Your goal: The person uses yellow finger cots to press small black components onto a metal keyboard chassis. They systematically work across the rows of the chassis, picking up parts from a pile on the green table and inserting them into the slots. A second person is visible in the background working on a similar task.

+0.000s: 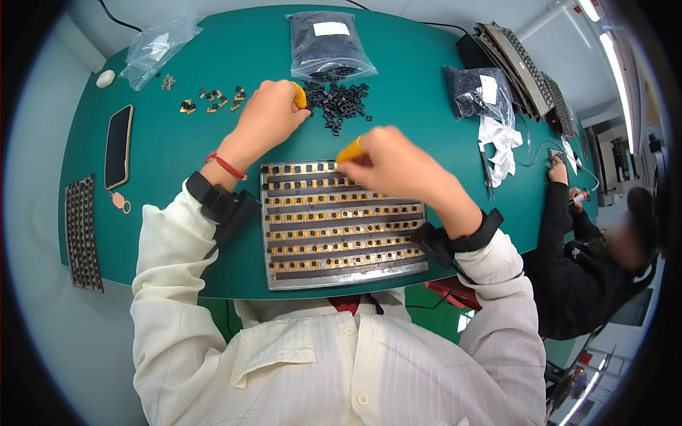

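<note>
My left hand (270, 115), with a yellow finger cot on a fingertip, is at the left edge of a pile of small black square parts (337, 108). Its fingers are closed together; whatever they pinch is hidden. Over the top row of a metal tray (348, 277) my right hand (394, 162) is bent into a pinch, a yellow finger cot on its index finger. What lies between its fingertips cannot be made out. Rows of small gold pieces with black parts on them fill the tray, and the right hand covers part of the upper rows.
Loose gold-and-black pieces (213, 101) lie behind my left hand. A bag of black parts (325, 42) stands at the back, another bag (474, 94) farther right by stacked trays (513, 67). A phone (118, 147) and a second tray (84, 231) lie left. A co-worker (590, 263) sits right.
</note>
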Motion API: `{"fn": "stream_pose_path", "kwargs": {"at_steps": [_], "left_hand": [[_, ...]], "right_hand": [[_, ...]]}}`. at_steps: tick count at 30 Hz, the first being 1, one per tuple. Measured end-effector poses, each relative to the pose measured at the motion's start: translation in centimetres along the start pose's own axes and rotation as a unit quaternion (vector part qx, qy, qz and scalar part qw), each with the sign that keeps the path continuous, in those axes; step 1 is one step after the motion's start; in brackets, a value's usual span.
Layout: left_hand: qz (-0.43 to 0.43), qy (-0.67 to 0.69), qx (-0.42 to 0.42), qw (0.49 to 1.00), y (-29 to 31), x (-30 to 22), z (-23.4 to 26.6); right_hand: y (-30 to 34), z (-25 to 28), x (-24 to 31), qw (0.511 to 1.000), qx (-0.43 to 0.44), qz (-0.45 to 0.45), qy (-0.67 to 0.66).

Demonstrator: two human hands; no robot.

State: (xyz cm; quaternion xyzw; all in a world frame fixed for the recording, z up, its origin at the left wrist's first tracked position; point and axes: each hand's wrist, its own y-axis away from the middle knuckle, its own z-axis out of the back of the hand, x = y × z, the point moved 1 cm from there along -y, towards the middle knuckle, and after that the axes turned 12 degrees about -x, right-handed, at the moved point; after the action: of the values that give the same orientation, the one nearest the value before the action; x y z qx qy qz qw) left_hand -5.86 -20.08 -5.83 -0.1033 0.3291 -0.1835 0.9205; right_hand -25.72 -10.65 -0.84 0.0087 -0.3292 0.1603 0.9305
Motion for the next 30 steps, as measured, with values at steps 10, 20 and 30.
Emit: {"fn": "stream_pose_path", "kwargs": {"at_steps": [10, 20, 30], "left_hand": [[0.012, 0.016, 0.072, 0.997, 1.6, -0.8, 2.2], [0.033, 0.052, 0.035, 0.997, 1.9, 0.0, 2.8], [-0.038, -0.007, 0.049, 0.998, 1.2, -0.5, 1.7]], "right_hand": [[-4.3, -2.3, -2.8, 0.993, -0.073, -0.055, 0.075], [-3.1, -1.2, -3.2, 0.999, -0.039, -0.012, 0.004], [-3.1, -0.7, -2.8, 0.998, -0.045, -0.030, -0.010]]}}
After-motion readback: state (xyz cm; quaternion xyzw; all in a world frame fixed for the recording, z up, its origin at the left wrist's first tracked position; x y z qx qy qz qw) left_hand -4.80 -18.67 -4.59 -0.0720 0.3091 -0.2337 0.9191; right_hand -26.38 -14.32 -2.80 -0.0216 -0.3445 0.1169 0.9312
